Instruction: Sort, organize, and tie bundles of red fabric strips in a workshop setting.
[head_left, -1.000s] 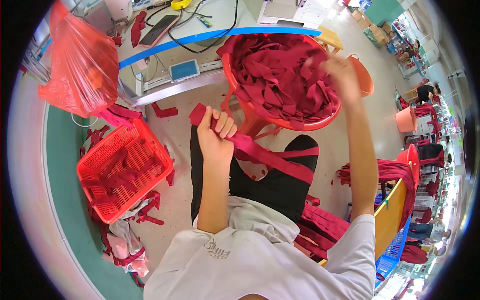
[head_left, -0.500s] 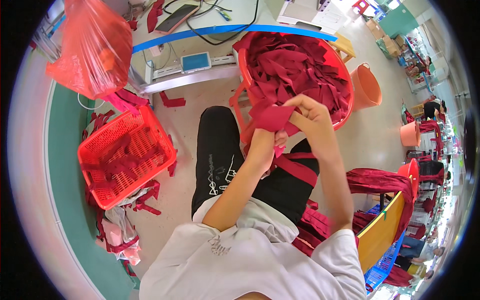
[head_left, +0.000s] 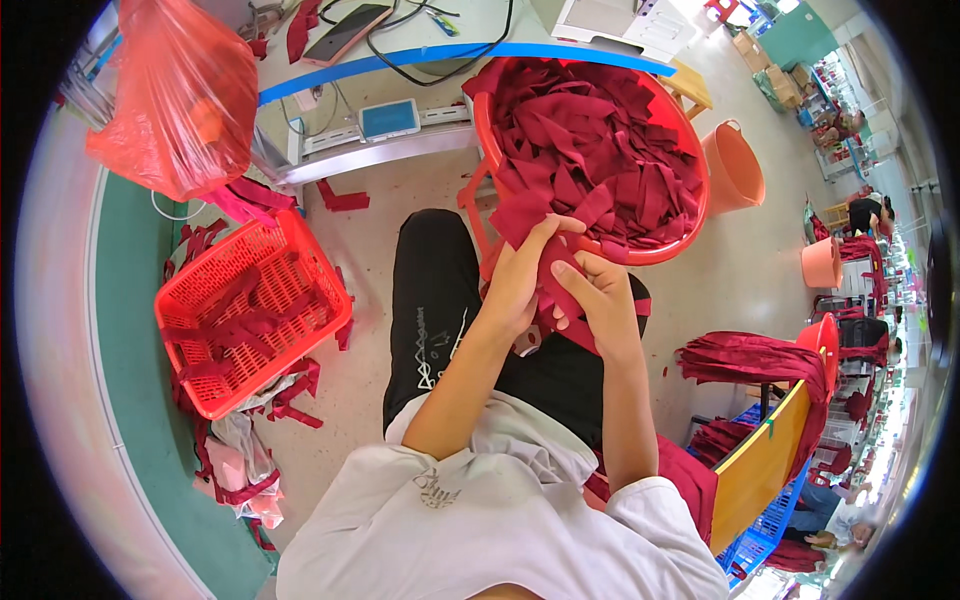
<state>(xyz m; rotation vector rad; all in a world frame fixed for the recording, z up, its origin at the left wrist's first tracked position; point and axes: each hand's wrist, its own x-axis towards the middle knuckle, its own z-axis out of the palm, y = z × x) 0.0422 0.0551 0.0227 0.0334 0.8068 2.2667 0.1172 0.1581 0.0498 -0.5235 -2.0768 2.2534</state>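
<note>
My left hand [head_left: 520,275] and my right hand [head_left: 600,295] are close together over my lap, both gripping one dark red fabric strip [head_left: 553,280]. The strip hangs between the fingers just below the rim of a big round red tub [head_left: 690,215] heaped with more dark red fabric pieces [head_left: 590,140]. My black-trousered knee [head_left: 425,290] lies under my left forearm.
A red slotted basket [head_left: 250,310] with a few strips sits on the floor at left, scraps around it. A red plastic bag [head_left: 180,95] hangs upper left by a workbench with a blue edge [head_left: 420,55]. Orange buckets [head_left: 735,165] and stacked red cloth [head_left: 760,355] stand at right.
Both hands have dropped lower toward my lap and come closer together on the strip. A second ago my right hand reached into the tub while the left held the strip alone.
</note>
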